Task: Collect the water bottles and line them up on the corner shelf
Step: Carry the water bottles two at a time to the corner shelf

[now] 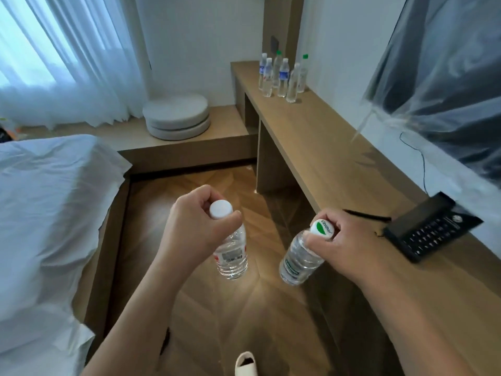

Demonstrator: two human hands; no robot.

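Observation:
My left hand [193, 226] grips a clear water bottle with a white cap [233, 256] by its neck, hanging over the wooden floor. A second clear bottle with a green-and-white cap [299, 260] hangs by its neck from my right hand [344, 245], beside the front edge of the long wooden shelf [320, 147]. Far along that shelf, in the corner by the wall, several water bottles [282, 76] stand upright in a loose cluster, some with white caps and some with green.
A black remote-like device [431, 229] and a thin black cable lie on the shelf near my right hand. A plastic-covered screen [444, 77] hangs above the shelf. The white bed [48, 213] lies on my left; round cushions [176, 118] sit on a low platform.

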